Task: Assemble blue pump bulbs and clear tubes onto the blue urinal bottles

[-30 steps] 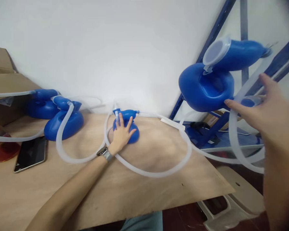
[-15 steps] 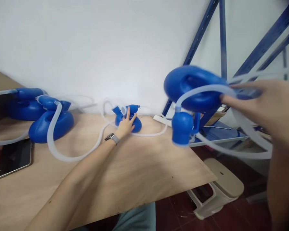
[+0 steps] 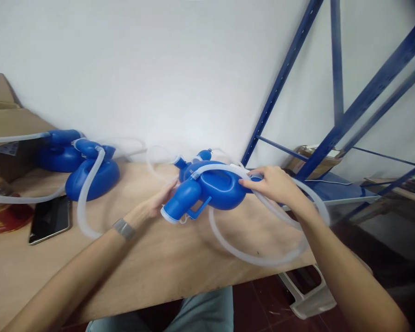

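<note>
Four vessels (image 3: 221, 188), plywood table (image 3: 180, 263), white wall (image 3: 152, 69)

White wall (image 3: 159, 69), blue shelving (image 3: 336, 60), wooden table (image 3: 159, 267)

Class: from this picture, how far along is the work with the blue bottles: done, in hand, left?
Done: two bottles with hoses lie at the table's left. In hand: the right hand grips a third bottle's rear and hose; the left hand touches its neck. Left: that hose loops loose past the table edge; neither hand has let go.
</note>
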### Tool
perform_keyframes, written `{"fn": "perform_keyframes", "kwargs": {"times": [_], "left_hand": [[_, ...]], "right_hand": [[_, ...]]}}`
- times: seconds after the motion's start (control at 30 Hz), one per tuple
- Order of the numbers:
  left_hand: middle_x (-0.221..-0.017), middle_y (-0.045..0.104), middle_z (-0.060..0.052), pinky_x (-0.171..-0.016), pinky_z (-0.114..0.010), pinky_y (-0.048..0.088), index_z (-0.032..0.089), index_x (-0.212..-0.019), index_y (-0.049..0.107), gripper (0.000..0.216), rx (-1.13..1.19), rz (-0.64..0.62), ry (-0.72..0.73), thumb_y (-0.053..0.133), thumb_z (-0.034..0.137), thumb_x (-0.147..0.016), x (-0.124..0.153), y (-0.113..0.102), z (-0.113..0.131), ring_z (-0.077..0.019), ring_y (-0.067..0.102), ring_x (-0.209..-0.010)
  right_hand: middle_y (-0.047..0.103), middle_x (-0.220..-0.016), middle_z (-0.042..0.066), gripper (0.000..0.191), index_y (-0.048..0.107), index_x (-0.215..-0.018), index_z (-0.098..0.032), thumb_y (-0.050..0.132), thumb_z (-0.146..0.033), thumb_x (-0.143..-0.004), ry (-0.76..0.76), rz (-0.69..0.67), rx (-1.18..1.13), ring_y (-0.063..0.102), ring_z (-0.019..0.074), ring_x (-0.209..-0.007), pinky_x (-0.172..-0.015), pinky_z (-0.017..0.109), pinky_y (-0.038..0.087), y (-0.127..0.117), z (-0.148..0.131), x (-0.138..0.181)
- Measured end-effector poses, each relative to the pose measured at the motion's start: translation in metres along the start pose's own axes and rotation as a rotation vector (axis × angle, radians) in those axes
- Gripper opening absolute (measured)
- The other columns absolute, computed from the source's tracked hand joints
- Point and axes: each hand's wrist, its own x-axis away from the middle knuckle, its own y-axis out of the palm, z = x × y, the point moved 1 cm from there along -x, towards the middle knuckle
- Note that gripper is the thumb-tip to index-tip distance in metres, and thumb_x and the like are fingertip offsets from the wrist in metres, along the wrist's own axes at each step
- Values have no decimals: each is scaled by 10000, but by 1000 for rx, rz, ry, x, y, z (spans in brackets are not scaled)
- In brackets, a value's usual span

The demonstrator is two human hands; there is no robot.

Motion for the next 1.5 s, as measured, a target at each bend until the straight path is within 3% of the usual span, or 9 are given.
{"fn": "perform_keyframes", "kwargs": {"times": [0.13, 0.23, 0.33, 0.47, 0.73, 0.9, 1.03, 1.23, 1.5], "left_hand": [[-1259, 737, -222, -803, -516, 624, 163, -1488, 500, 1055, 447, -285, -243, 574, 930, -768, 55, -4, -16, -436, 753, -1087], [-1149, 767, -162, -727, -363, 627, 200, -1491, 447, 943, 479, -103, -173, 858, 607, -746, 77, -4, -25, -322, 789, -954], [-949, 757, -90, -630, -259, 593, 178, -1278, 580, 623, 399, 172, -93, 882, 379, -771, 77, -8, -30, -211, 757, -795], [-780, 676, -21, -573, -248, 566, 164, -1041, 630, 448, 312, 387, 45, 868, 430, -770, 65, -22, -37, -146, 667, -655], [-881, 665, 5, -575, -271, 555, 195, -1324, 585, 681, 83, 432, 169, 820, 554, -796, 60, -28, -51, -126, 623, -625], [-970, 673, -25, -604, -259, 579, 222, -1438, 522, 676, 3, 426, 133, 736, 559, -893, 62, -27, -62, -149, 658, -732], [-1021, 669, -46, -597, -254, 593, 236, -1453, 516, 629, -10, 434, 51, 705, 539, -935, 63, -33, -71, -162, 669, -779], [-1106, 667, -70, -565, -255, 601, 245, -1451, 523, 579, 34, 471, 41, 696, 490, -955, 61, -33, -69, -161, 667, -772], [-1081, 646, -65, -547, -254, 591, 220, -1440, 519, 572, 28, 512, 80, 692, 454, -947, 64, -28, -63, -143, 665, -704]], "right_hand": [[747, -681, 55, 444, 822, -817, -261, 614, -646, -889, 12, -43, 29, 714, 286, -701, -563, 310, 421, 15, -10, -2], [806, -814, 59, 435, 828, -848, -278, 636, -668, -871, 0, -110, 44, 754, 316, -810, -604, 323, 472, 30, -11, 0], [839, -1002, 73, 524, 841, -987, -277, 662, -743, -825, -3, -167, 67, 770, 362, -957, -686, 361, 538, 45, 2, 4], [811, -1203, 104, 737, 782, -1249, -256, 653, -823, -795, -5, -208, 35, 763, 384, -1050, -825, 421, 586, 64, 39, 2], [748, -1328, 110, 640, 602, -1495, -261, 582, -593, -949, -99, -213, 51, 717, 346, -1180, -964, 427, 561, 84, 75, -32], [777, -1259, 99, 487, 734, -1309, -249, 550, -568, -992, -250, -162, 82, 724, 318, -1140, -948, 383, 550, 92, 68, -46], [792, -1183, 123, 482, 796, -1067, -222, 512, -608, -1010, -275, -20, 157, 736, 326, -1085, -870, 375, 541, 79, 93, -36], [818, -1085, 114, 438, 759, -919, -277, 588, -680, -950, -62, 6, 96, 760, 356, -1003, -763, 388, 510, 53, 137, 10], [821, -1066, 118, 480, 756, -860, -249, 641, -714, -861, 214, 41, 78, 753, 337, -999, -847, 390, 521, 85, 177, 36]]}}
